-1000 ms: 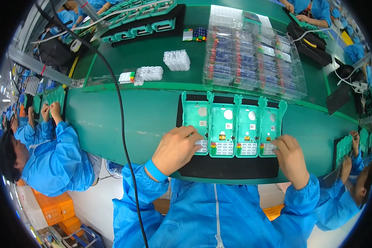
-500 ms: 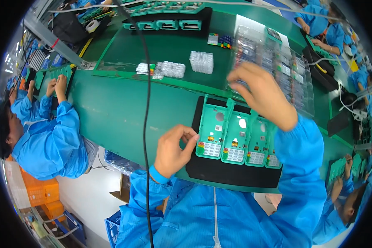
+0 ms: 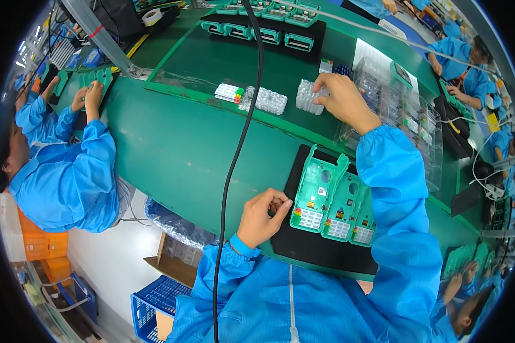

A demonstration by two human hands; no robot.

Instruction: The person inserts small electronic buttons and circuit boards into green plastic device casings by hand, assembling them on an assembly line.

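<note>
My right hand reaches across the bench to a stack of clear, bumpy plastic pieces. Its thumb and forefinger are apart at the stack's right edge, and nothing shows lifted between them. Closer to me, my left hand has its fingers curled and thumb pressed in, beside the leftmost green plastic housing. Whatever it may pinch is too small to make out. The green housings stand in a row on a black mat, each with a pale keypad at its near end. My right sleeve hides the row's right part.
A white keypad sheet lies left of more clear bumpy plastic. Clear trays of small parts stand at right. More green housings sit at the back. A black cable hangs across the view. Co-workers sit on both sides.
My right hand has moved left and away from me, from beside the clear trays to the stack of bumpy plastic. The left hand stays by the leftmost housing. The whole view has shifted.
</note>
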